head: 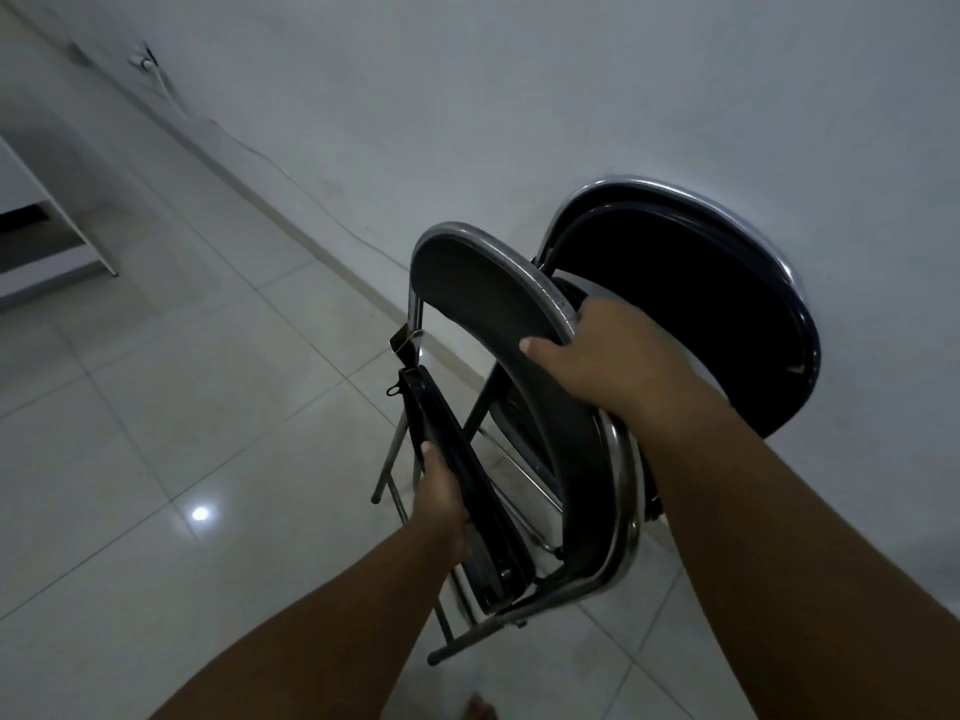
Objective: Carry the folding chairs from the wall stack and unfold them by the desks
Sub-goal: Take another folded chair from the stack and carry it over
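Chrome-tubed folding chair (524, 407), dark padded and curved, sits on glossy tiles beside the wall stack (701, 304). Right hand (597, 356) wraps the backrest rim, fingers curled over; left hand (441, 506) clamps the seat edge.

We note a plain indoor room, likely an office or classroom. Evidence: glossy pale floor tiles (156, 433), a bare white wall (571, 96) with a wall socket (145, 59) and trailing cable (291, 174), the corner of a white desk (47, 241), and chrome-framed folding chairs (701, 314) leaning against the wall.
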